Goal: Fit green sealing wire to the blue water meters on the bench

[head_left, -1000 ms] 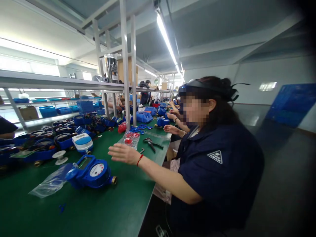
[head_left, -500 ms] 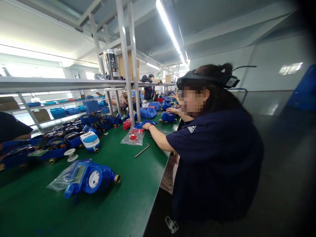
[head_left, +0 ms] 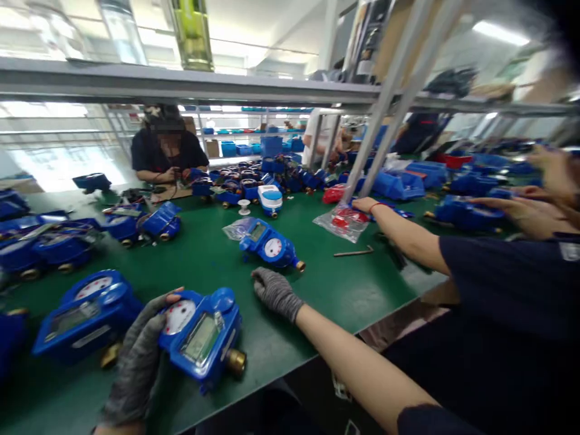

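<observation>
Your gloved left hand (head_left: 136, 356) clamped on glossy blue water meter (head_left: 202, 335), brass ends; right hand (head_left: 274, 293) loosely curled, resting empty on green counter (head_left: 339, 290).

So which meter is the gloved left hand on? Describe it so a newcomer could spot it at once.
Start at the green table and go to its near edge, just left of centre. The meter there is blue, with a white dial, a grey screen and a brass fitting pointing right. Unlike its neighbours, it has the left hand gripping its left side.
</observation>
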Motion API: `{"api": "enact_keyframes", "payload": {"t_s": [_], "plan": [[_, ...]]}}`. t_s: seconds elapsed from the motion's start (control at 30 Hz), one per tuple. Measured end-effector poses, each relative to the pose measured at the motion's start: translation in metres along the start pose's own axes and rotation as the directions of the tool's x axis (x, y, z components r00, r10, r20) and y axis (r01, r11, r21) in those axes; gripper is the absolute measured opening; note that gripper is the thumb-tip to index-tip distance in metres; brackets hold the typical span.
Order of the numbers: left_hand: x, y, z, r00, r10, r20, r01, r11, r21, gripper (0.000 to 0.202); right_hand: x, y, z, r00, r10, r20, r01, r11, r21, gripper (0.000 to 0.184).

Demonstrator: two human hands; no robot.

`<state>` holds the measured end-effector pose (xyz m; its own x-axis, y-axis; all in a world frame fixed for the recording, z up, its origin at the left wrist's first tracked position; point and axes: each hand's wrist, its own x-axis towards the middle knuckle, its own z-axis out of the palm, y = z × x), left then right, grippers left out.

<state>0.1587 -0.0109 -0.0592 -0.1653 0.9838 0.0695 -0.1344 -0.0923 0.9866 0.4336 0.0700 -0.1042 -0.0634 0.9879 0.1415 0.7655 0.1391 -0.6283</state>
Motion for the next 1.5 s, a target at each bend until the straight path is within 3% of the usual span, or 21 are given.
{"api": "enact_keyframes", "payload": {"t_s": [0.17, 0.5, 0.77, 0.97, 1.2, 1.37, 1.5], "plan": [[0.009, -0.005, 0.005, 0.998, 0.067, 0.005, -0.067, 0.998, -0.015, 0.033, 0.048, -0.002, 0.02, 0.996, 0.049, -0.078, -0.057, 0.993, -0.103, 0.038], [0.004, -0.005, 0.004, 0.997, 0.065, 0.037, -0.063, 0.996, -0.056, 0.03, 0.079, -0.012, 0.029, 0.998, 0.026, -0.058, -0.038, 0.974, -0.221, 0.024], [0.004, -0.001, 0.007, 0.994, 0.102, 0.032, -0.099, 0.992, -0.083, 0.032, 0.08, -0.023, 0.028, 0.999, -0.053, -0.012, 0.046, 0.947, -0.319, 0.028], [0.001, 0.002, 0.009, 0.989, 0.151, -0.003, -0.15, 0.98, -0.128, 0.033, 0.068, -0.025, 0.036, 0.994, -0.096, -0.047, 0.071, 0.921, -0.383, 0.034], [0.008, 0.002, 0.01, 0.984, 0.159, 0.081, -0.145, 0.977, -0.156, 0.03, 0.024, -0.014, 0.021, 0.987, -0.143, 0.075, 0.159, 0.941, -0.299, 0.02], [0.017, -0.001, 0.01, 0.983, 0.137, 0.12, -0.119, 0.982, -0.147, 0.028, 0.032, -0.012, 0.015, 0.988, -0.073, 0.134, 0.105, 0.963, -0.247, 0.018], [0.017, -0.001, 0.011, 0.984, 0.135, 0.115, -0.121, 0.986, -0.117, 0.028, 0.034, -0.014, 0.017, 0.993, -0.059, 0.105, 0.081, 0.972, -0.219, 0.017]]}}
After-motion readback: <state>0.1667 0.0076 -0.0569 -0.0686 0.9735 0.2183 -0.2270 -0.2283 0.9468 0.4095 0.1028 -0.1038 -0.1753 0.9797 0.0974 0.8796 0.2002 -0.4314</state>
